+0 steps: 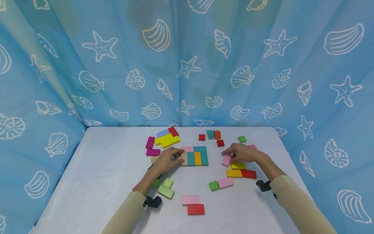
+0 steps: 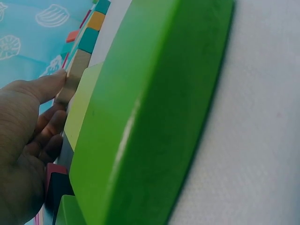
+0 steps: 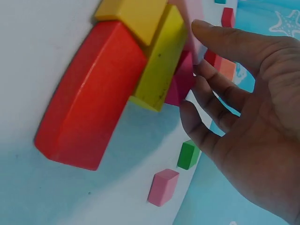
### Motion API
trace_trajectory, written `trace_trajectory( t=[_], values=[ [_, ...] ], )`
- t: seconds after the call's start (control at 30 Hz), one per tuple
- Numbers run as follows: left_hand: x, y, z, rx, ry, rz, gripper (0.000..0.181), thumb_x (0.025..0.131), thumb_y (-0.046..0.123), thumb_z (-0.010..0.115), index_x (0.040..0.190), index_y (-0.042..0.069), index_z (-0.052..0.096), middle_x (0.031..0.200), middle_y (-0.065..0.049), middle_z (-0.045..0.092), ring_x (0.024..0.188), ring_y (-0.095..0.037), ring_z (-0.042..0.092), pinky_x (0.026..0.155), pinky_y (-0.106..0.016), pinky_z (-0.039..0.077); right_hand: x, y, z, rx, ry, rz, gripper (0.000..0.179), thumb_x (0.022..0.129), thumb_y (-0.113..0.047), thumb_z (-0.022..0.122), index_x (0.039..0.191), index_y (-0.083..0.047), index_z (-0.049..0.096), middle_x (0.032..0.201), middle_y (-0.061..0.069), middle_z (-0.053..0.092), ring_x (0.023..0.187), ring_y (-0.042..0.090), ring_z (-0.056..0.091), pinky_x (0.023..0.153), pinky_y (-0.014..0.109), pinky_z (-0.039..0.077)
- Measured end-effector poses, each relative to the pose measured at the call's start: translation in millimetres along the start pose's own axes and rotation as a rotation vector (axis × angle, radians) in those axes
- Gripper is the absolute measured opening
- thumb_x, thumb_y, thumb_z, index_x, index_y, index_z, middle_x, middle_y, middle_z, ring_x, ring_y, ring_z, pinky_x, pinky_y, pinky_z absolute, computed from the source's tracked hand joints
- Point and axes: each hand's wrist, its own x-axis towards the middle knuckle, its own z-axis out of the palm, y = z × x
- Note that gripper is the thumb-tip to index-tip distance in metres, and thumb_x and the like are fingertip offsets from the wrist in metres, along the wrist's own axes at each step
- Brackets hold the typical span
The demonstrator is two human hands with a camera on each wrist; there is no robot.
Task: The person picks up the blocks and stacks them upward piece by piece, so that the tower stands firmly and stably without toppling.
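Observation:
My left hand [image 1: 168,160] grips a tan block [image 1: 184,160] at the left end of a row, its thumb against the block in the left wrist view. Beside that block stand teal [image 1: 191,159] and yellow-orange [image 1: 198,159] blocks in a flat, close-set rectangle. Along its far side lie a pink block [image 1: 187,149] and a teal one [image 1: 200,149]. To the right, my right hand [image 1: 242,152] pinches another pink block [image 1: 226,160] between thumb and fingers. Close by its fingers are a yellow block [image 3: 161,61] and a magenta block [image 3: 180,82].
Red [image 1: 249,174] and orange-yellow [image 1: 234,173] blocks lie before my right hand. Yellow [image 1: 170,141] and magenta [image 1: 153,152] blocks sit at the back left, small red [image 1: 202,137] ones behind. Light-green blocks [image 1: 165,192] lie by my left forearm. A patterned blue curtain [image 1: 181,65] hangs behind the white table [image 1: 111,156].

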Motion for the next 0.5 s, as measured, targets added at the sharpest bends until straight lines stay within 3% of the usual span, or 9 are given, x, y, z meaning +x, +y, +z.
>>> trace_trajectory(
  t=[0.27, 0.5],
  values=[
    [1.2, -0.9, 1.2, 0.003, 0.010, 0.010, 0.046, 0.093, 0.032, 0.073, 0.136, 0.022, 0.063, 0.113, 0.004, 0.063, 0.100, -0.012, 0.058, 0.088, -0.029, 0.052, 3.3, -1.2, 2.9, -0.018, 0.026, -0.008, 0.037, 0.080, -0.015, 0.084, 0.115, -0.020, 0.071, 0.113, 0.004, 0.059, 0.100, 0.021, 0.055, 0.082, 0.031, 0.056],
    [-0.3, -1.0, 1.5, -0.005, 0.013, 0.000, 0.045, 0.093, 0.032, 0.074, 0.136, 0.021, 0.064, 0.113, 0.004, 0.063, 0.100, -0.013, 0.058, 0.088, -0.030, 0.053, 7.2, -0.9, 6.7, 0.020, 0.048, 0.021, 0.038, 0.078, -0.019, 0.087, 0.110, -0.019, 0.067, 0.103, 0.001, 0.061, 0.093, 0.020, 0.056, 0.077, 0.029, 0.055]
  ],
)
